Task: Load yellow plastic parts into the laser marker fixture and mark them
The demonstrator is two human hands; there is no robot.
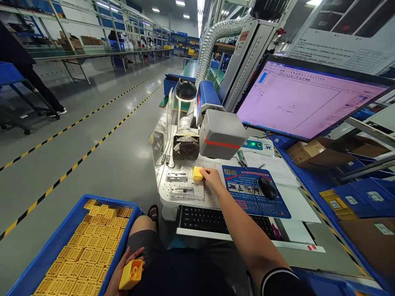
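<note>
My right hand (212,177) reaches out to the white perforated work plate (173,193) and grips a small yellow plastic block (198,173) under the grey laser head (221,135). The block sits by the metal fixture (185,190) on the plate. My left hand (123,271) rests low by my knee and holds a second yellow plastic part (131,274), hollow side up, beside the blue bin (46,255). That bin is filled with several rows of the same yellow parts (89,250).
A black keyboard (212,220) lies in front of the plate, and a mouse (267,188) sits on a blue pad (247,193). A large monitor (305,98) stands at right. Blue bins and cardboard boxes (311,152) line the right side. Another person's legs (40,94) stand far left.
</note>
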